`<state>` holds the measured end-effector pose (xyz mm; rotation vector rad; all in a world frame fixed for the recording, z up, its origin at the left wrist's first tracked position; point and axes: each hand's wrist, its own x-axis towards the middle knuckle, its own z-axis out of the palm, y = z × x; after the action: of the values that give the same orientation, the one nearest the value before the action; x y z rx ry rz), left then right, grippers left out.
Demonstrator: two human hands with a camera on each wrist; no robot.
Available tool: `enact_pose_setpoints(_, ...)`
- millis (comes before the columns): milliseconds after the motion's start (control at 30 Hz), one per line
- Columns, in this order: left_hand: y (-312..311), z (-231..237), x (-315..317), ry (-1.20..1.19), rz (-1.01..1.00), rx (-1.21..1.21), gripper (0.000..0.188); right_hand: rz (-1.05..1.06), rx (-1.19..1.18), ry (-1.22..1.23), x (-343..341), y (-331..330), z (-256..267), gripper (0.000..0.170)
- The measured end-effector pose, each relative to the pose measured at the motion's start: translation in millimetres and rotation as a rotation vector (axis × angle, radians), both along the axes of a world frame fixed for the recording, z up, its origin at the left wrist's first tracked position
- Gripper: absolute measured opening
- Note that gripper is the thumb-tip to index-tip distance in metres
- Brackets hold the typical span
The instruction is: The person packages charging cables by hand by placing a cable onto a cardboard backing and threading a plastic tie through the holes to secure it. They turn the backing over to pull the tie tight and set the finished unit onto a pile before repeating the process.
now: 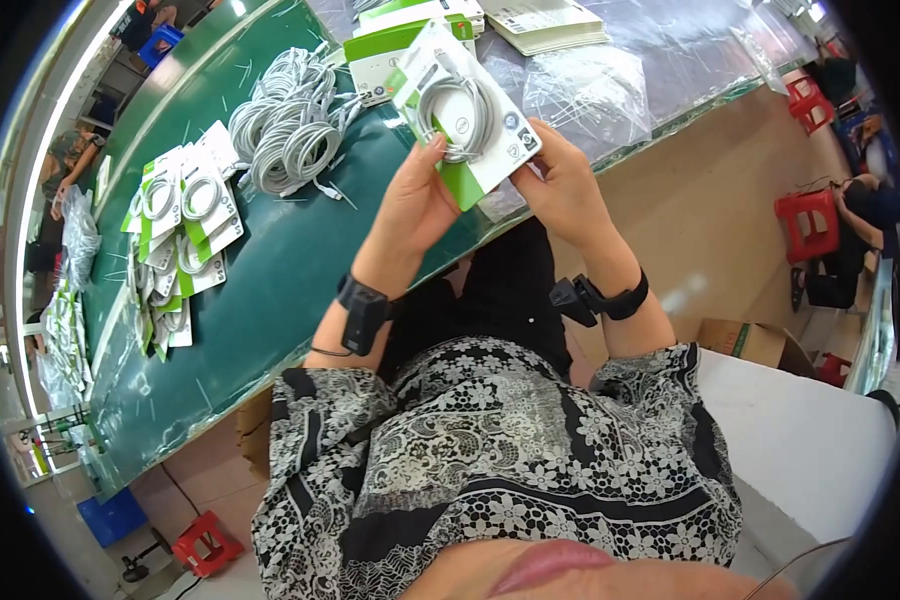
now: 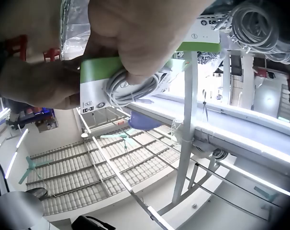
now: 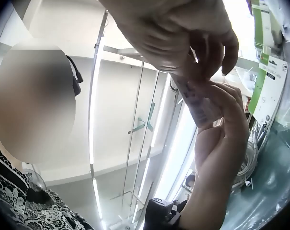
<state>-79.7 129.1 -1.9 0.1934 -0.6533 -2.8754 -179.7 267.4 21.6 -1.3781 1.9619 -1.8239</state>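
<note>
Both hands hold up a white-and-green packaging card (image 1: 500, 168) with a coiled light-grey cable (image 1: 487, 112) on its front. My left hand (image 1: 412, 205) grips the card's lower left side, its thumb laid over the coil, as the left wrist view also shows at the cable (image 2: 117, 96). At the card's right edge, my right hand (image 1: 568, 190) pinches it between thumb and fingers. The card tilts above the near edge of the green table (image 1: 270, 265). Seen from the right wrist, the card (image 3: 198, 103) is nearly edge-on and partly hidden by the hands.
Left of the hands lies a heap of loose coiled cables (image 1: 292, 120), and beyond it a pile of carded cables (image 1: 185, 215). Behind the held card are green-and-white card stacks (image 1: 370, 75) and a clear plastic bag (image 1: 585, 95). Red stools (image 1: 808, 222) stand off to the right.
</note>
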Motion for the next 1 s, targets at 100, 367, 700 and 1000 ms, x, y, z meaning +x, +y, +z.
enact_pose_setpoints(100, -7.0, -1.9, -1.0, 0.023, 0.035, -0.184, 0.040, 0.015, -0.011, -0.140, -7.7, 2.7, -13.3, 0.020)
enact_pose_setpoints(367, -2.5, 9.1, 6.4, -0.062, 0.057, -0.377, 0.040, 0.099, -0.266, -0.366, -10.1, -9.2, -55.5, 0.029)
enact_pose_setpoints(700, 9.3, 9.9, 11.0, -0.130, 0.186, -0.393, 0.042, -0.052, -0.193, -0.317, -6.3, -11.9, -51.6, 0.028)
enact_pose_setpoints(1000, 7.4, -5.0, 8.6, -0.069, 0.398, -0.611, 0.040, -0.234, -0.028, 0.955, -14.7, 4.3, -15.3, 0.048)
